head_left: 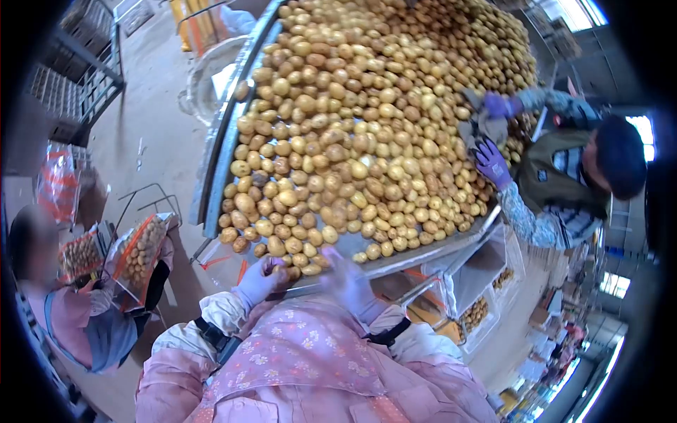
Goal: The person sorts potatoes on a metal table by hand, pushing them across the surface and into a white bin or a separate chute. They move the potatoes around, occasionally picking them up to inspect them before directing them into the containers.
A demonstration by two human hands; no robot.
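- The long grey metal sorting tray [224, 151] is heaped with small, yellow-brown, roundish potatoes [352, 141]. Its long axis runs from the person's waist away toward the upper right.
- The left hand [259, 282], in a pale glove, sits at the tray's near edge with the fingers curled in. Something small may be pinched at the tips, but I cannot tell what, or whether the hold is firm.
- The right hand [348, 276], also in a pale glove, hovers over the same near edge. It is blurred, so its opening cannot be told.
- Each potato is nearly round and lies at random, so no common heading shows.
- By my judgement little is done: the heap covers almost the whole tray. Only the orange mesh bag [141, 254] left of the tray and the clear bin [476, 310] below its near right corner hold potatoes.
- At the tray's right side a co-worker's purple-gloved hand [491, 163] grips a grey cloth [483, 123].
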